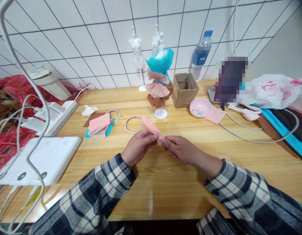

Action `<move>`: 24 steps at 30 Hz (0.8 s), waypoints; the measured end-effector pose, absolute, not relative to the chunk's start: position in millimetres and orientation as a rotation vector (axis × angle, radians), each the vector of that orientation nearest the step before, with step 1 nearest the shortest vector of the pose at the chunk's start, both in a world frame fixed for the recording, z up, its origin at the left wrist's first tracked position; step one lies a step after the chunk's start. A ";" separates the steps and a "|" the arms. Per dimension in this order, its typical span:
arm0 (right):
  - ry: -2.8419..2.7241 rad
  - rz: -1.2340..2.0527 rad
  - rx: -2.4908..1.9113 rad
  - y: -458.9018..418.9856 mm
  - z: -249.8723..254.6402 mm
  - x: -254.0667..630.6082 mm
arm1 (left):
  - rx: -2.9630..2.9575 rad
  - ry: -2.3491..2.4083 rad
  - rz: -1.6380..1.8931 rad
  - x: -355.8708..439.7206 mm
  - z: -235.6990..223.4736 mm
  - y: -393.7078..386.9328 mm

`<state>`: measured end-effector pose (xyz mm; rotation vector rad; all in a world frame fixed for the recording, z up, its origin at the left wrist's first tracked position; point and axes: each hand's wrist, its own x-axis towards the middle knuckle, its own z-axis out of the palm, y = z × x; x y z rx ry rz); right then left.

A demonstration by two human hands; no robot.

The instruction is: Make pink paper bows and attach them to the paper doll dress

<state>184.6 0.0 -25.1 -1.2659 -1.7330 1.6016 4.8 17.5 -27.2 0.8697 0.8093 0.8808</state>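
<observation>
A narrow folded strip of pink crepe paper [151,126] is held over the middle of the table. My left hand [140,146] pinches it along its lower part. At its near right end, the fingers of my right hand [179,148] are closed on the same strip. Just beyond my left hand lies a thin white ring [133,124]. Behind the strip stands a small dress form [159,78] on a round white base, wrapped in pleated turquoise, pink and brown paper.
Folded pink paper [100,124] lies at left beside a second ring. A cardboard box [185,90], a pink bowl [200,108] of small beads and a water bottle [202,54] stand at back right. Power banks [43,156], a power strip [59,117] and cables crowd the left.
</observation>
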 end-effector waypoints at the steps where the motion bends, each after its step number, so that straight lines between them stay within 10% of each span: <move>1: -1.732 1.604 -1.262 0.3 -25.4 184.8 | 0.864 0.814 0.882 4.8 -27.3 17.5; 24: -1.842 1.350 -1.209 -7.1 -34.5 182.3 | 0.768 0.874 0.919 6.1 -26.5 16.4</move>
